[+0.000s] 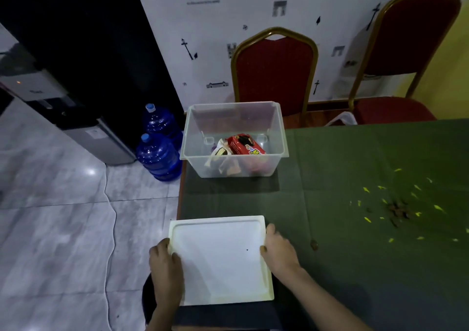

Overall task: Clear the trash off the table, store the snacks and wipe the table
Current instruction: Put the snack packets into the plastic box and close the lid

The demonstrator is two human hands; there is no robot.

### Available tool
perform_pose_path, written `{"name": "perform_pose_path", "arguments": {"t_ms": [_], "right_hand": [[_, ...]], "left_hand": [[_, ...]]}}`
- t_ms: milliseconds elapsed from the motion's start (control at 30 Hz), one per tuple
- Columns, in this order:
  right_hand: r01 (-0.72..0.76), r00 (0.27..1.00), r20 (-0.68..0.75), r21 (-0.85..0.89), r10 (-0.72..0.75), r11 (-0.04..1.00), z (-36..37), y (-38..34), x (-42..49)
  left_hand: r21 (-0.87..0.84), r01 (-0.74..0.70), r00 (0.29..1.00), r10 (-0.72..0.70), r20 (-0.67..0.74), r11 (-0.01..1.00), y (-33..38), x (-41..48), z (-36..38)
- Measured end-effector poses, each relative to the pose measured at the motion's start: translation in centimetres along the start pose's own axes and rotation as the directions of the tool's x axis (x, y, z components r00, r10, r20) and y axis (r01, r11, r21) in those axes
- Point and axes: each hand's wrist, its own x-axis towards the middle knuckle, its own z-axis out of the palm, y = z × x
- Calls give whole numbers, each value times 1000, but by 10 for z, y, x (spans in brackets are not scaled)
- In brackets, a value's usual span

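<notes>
Left hand (165,267): the left edge of a white lid (220,262) is gripped, with the thumb laid on its top face and the other fingers curled around the rim.
Right hand (279,252): the lid's right edge is gripped, thumb pressed on the rim and fingers held together along the side.
White lid: held flat at the near left corner of the table (330,165), its left part overhanging the table edge.
Clear bin (284,138): set uncovered on the far left corner of the table, well apart from the lid.
Snacks: a red packet (245,144) and a white-and-brown packet (220,153) are seen lying inside the bin, side by side.
Trash: a small pile of brown crumbs (398,210) is ringed by scattered yellow scraps (366,190) on the green cloth, to the right.
Beyond the table: two red chairs (275,77) are stood against the wall.
Floor: two blue water bottles (158,158) are placed beside a dispenser (76,117).
</notes>
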Motion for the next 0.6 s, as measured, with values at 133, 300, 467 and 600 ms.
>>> {"name": "perform_pose_path", "arguments": {"t_ms": [133, 300, 467, 600], "right_hand": [[8, 999, 34, 109, -12, 994, -13, 21, 0], [107, 980, -193, 319, -46, 942, -43, 49, -12], [333, 810, -586, 509, 36, 793, -108, 29, -3], [410, 796, -604, 495, -36, 766, -162, -6, 39]], "left_hand": [[-67, -46, 999, 45, -10, 997, 4, -3, -4], [-142, -243, 970, 236, -66, 960, 22, -13, -7], [-236, -400, 914, 369, -168, 886, 82, 7, -31], [-297, -470, 879, 410, -243, 831, 136, 52, -51]]}}
